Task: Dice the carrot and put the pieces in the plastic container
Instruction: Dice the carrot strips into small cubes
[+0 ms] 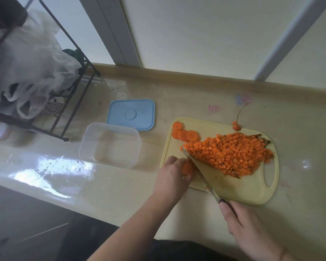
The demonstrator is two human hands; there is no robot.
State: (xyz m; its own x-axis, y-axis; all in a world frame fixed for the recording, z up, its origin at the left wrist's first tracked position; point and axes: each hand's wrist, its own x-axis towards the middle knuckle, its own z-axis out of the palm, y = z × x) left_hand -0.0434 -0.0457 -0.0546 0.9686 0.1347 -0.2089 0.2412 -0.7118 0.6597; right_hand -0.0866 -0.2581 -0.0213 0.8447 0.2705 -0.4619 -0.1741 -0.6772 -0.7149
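Pale yellow plastic cutting board sits toward the right of the glossy beige countertop, its near long edge close to the counter's front edge, handle slot at the right end. Big pile of orange diced carrot pieces covers the board's centre and right; bare board only along the near edge. Three round carrot slices lie at the board's far-left corner, and the carrot tail end with its thin root on the far edge. Left hand is at the board's near-left corner, fingers curled over a stack of carrot slices, holding it down. Right hand is off the board's near edge, fingers wrapped around the dark handle of a steel kitchen knife; the blade runs diagonally across the board, just beside the held slices on one side, tip touching the pile's left end. Clear rectangular plastic container, no carrot in it, stands left of the board, a narrow gap apart. Its blue rectangular lid lies flat behind it, toward the back wall. Open counter left of the container and along the front edge. Black wire rack with crumpled translucent plastic bags fills the far-left corner, its foot near the container's left side.
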